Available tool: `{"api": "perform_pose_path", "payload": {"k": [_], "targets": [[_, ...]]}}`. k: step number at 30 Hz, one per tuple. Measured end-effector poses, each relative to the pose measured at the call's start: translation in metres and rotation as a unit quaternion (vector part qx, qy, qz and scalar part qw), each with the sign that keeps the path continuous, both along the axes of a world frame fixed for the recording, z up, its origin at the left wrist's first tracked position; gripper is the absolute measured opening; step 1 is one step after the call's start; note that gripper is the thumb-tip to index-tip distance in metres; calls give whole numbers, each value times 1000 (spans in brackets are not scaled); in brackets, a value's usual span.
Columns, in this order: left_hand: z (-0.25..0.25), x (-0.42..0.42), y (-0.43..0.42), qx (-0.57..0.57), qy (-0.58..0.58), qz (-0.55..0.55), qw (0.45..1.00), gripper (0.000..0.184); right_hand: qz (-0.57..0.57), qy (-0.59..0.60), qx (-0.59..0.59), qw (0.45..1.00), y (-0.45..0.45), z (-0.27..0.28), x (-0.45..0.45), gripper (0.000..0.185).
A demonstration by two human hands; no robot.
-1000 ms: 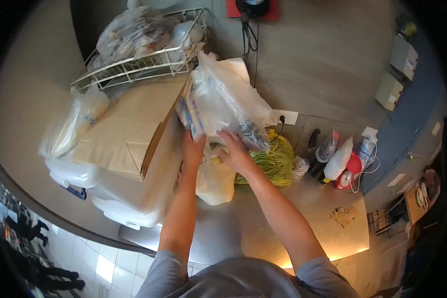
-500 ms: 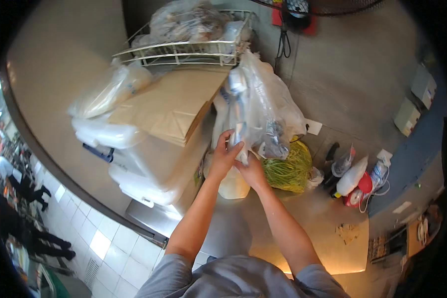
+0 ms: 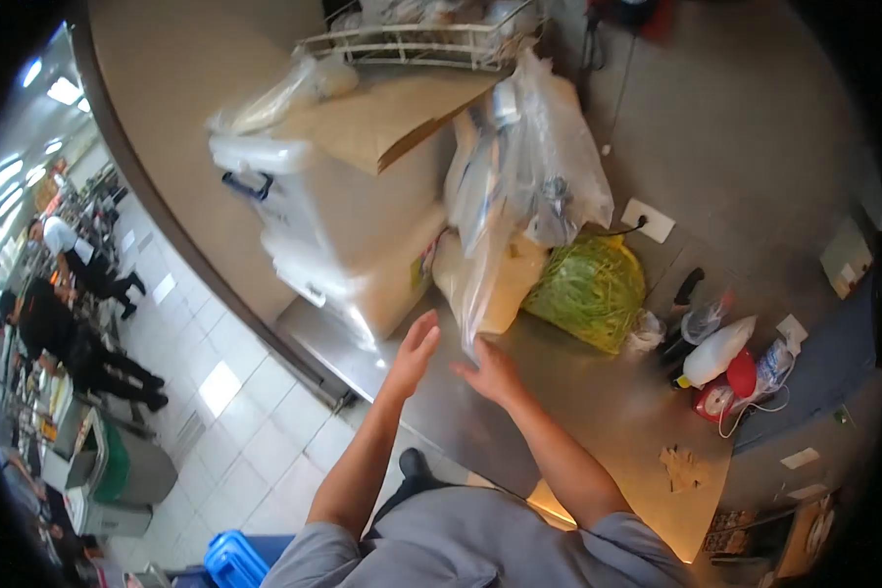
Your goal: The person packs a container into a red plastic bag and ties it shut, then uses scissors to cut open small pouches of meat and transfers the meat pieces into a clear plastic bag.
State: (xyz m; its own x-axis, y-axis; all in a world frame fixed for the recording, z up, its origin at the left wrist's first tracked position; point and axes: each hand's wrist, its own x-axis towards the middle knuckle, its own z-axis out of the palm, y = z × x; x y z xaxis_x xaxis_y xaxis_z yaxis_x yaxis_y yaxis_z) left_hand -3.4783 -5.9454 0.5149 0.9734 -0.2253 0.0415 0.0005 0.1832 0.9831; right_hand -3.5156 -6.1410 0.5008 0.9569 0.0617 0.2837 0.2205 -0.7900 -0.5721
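Note:
My left hand [image 3: 415, 355] is raised over the counter's front edge with nothing in it, the fingers out and a little apart. To its right, my right hand [image 3: 496, 374] has its thumb spread away from the fingers. Its fingertips are at the lower tail of a clear plastic bag [image 3: 480, 260]; whether they touch it I cannot tell. This bag hangs among other clear plastic bags [image 3: 563, 147] below the wire basket. Behind the tail stands a pale cream container or bag [image 3: 508, 284]. A yellow bag of thin green vegetables [image 3: 593, 294] lies to the right.
Stacked white plastic bins [image 3: 348, 220] stand at left under brown paper [image 3: 382, 113]. Above is a white wire basket [image 3: 421, 44]. A knife handle [image 3: 689, 286], bottles and a red scale [image 3: 715, 400] stand right on the steel counter [image 3: 598, 412]. Two people work across the tiled floor [image 3: 255, 431].
My hands have come away from the hanging plastic, down and apart; the left one has opened. The bag's tail now hangs long. My view has turned, showing more floor at left.

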Motion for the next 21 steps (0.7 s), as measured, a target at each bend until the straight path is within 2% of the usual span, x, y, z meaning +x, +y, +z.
{"api": "perform_pose_path", "payload": {"k": [1,2,3,4,5,6,8,9,11,12,13,14,16,18,19,21], "targets": [[-12,-15,17,12,76,-28,997,67,72,47,16,996,9,-10,-22,59],[-22,-28,32,15,84,-13,996,67,144,91,31,985,18,-15,-41,47],[-36,-37,46,-37,154,-62,985,69,158,97,33,982,30,-21,-59,47],[-51,-48,56,-91,222,-110,965,72,223,77,57,970,43,-27,-78,39],[-108,-49,68,-125,229,-108,959,75,287,57,81,953,55,-33,-96,33],[-122,-68,75,-130,234,-93,959,75,301,66,81,948,66,-40,-110,33],[-134,-97,85,-101,304,-120,940,76,424,31,88,901,89,-51,-126,35],[-129,-114,93,-202,338,-133,909,70,452,23,60,890,97,-67,-132,39],[-145,-139,110,-276,369,-41,886,67,522,208,34,827,110,-69,-137,42],[-166,-149,127,-333,357,-38,872,61,520,263,45,811,119,-68,-141,43],[-180,-164,146,-328,351,11,877,54,518,318,50,792,131,-67,-149,45],[-158,-179,163,-323,367,36,872,47,516,334,79,785,143,-72,-157,44],[-177,-200,208,-312,315,156,882,39,538,354,91,760,177,-76,-163,42],[-194,-223,266,-305,273,211,887,40,506,397,136,754,217,-78,-168,36],[-196,-234,296,-311,265,225,885,40,520,396,128,746,241,-81,-169,36],[-198,-265,353,-388,236,320,831,42,478,424,29,769,288,-85,-174,30]]}}
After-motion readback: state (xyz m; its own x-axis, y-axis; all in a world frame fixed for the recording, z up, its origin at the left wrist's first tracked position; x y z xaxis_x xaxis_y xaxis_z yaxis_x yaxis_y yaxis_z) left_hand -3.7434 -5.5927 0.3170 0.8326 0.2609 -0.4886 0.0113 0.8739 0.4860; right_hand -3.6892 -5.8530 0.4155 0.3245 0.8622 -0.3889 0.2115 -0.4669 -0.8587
